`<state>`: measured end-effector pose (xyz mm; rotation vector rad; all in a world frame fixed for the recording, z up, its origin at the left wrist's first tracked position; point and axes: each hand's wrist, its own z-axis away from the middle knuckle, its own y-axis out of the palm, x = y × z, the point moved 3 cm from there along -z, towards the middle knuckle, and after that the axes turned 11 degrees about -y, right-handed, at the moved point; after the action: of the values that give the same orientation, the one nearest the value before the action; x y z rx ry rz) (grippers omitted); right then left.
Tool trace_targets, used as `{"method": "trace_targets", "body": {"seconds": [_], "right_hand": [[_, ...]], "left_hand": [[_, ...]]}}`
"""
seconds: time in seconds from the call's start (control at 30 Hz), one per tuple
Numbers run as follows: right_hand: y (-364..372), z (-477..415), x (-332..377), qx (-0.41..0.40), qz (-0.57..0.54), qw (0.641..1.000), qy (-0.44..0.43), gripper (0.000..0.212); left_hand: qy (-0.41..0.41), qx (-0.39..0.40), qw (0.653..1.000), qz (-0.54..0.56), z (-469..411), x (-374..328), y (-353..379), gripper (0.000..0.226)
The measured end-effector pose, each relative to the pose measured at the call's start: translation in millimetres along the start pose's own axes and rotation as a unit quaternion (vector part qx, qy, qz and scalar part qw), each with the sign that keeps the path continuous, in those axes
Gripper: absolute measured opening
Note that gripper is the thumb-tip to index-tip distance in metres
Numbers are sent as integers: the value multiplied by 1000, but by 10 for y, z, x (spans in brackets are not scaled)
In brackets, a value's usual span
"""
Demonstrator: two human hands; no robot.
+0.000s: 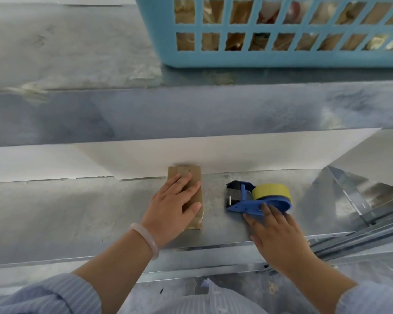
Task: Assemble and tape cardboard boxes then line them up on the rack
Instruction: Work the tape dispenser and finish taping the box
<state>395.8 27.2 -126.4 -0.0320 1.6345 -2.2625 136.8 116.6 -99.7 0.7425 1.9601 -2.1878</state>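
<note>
Our left hand [173,203] lies flat over the small brown cardboard box [192,177], so we see only its far end and a strip along its right side; whether its seam is taped we cannot tell. Our right hand [273,231] covers the rear of the blue plastic tape dispenser [241,201], hiding part of its handle. The light blue plastic lattice basket [281,58] is cut off by the top and right edges, and what lies behind its holes is too blurred to name. Our striped blue sleeves [55,295] run off the bottom edge. The grey metal rack shelf [77,211] continues past both sides.
</note>
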Motion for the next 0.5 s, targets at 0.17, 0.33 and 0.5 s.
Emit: {"method": "trace_targets", "body": {"seconds": [0.17,0.33,0.5], "right_hand": [[-238,193,142,-264,-175,948,27,31],[-432,-55,643,-219,-537,815,-6,46],[-583,-546,1138,-111,-744,657,44,64]], "left_hand": [[-48,-13,978,203,36,7,-39,48],[-168,-33,889,424,211,102,-45,61],[-161,53,834,525,326,-10,188,77]]}}
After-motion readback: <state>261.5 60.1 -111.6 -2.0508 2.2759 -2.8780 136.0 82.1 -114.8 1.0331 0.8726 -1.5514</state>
